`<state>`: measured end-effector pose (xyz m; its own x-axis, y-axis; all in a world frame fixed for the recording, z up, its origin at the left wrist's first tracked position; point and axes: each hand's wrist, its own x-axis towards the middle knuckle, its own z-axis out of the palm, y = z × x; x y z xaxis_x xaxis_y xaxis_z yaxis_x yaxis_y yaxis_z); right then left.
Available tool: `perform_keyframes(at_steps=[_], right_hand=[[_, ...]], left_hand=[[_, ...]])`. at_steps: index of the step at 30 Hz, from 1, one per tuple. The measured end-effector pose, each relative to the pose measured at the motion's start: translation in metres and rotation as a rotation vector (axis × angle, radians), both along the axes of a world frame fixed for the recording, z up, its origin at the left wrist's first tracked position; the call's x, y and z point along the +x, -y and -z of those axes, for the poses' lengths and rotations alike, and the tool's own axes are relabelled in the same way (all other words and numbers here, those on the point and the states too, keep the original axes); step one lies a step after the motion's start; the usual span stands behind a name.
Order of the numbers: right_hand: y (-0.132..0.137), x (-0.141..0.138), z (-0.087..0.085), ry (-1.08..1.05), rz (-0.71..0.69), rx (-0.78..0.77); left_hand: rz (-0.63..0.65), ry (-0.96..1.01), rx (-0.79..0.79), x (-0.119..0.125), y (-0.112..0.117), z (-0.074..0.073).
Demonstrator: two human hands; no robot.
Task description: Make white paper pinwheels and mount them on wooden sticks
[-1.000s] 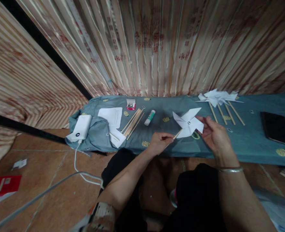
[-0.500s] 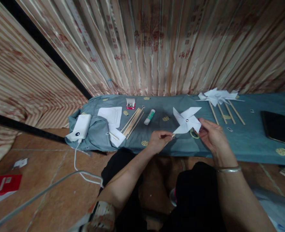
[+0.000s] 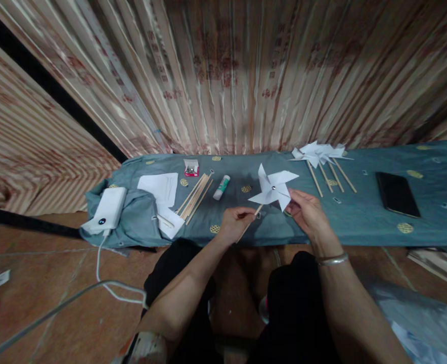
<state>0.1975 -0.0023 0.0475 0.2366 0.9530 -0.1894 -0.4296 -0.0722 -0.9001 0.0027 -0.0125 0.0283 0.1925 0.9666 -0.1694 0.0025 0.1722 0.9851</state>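
While the L hand pinches the thin pale wooden stick of the white paper four-blade pinwheel above blue-green patterned cloth, the half-curled R hand (grip unclear) should touch blades lightly, w/o creasing.

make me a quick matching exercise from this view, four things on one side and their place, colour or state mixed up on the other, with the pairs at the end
Things
1. nearest pinwheel
2. glue stick
3. power bank
4. loose wooden sticks

Place, colour or state
A. white, with a cable plugged into one end
B. bunched just right of the sheets of paper
C. stem pinched by the left hand
D. white with a green label

Pairs: 1-C, 2-D, 3-A, 4-B
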Motion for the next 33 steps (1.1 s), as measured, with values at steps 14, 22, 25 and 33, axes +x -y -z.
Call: perform_keyframes(at_steps=[14,22,25,33], right_hand=[[0.001,0.0,-0.002,-0.069,-0.008,-0.005],[0.001,-0.002,0.001,-0.079,-0.036,-0.06],[0.002,-0.006,-0.001,-0.1,-0.048,-0.079],[0.002,-0.012,0.002,-0.136,-0.079,-0.101]], left_hand=[[-0.036,0.036,-0.028,0.001,-0.001,-0.001],[-0.083,0.1,-0.06,0.003,-0.002,0.001],[-0.093,0.086,-0.043,0.003,-0.002,0.0],[-0.128,0.111,-0.029,0.004,-0.003,-0.002]])
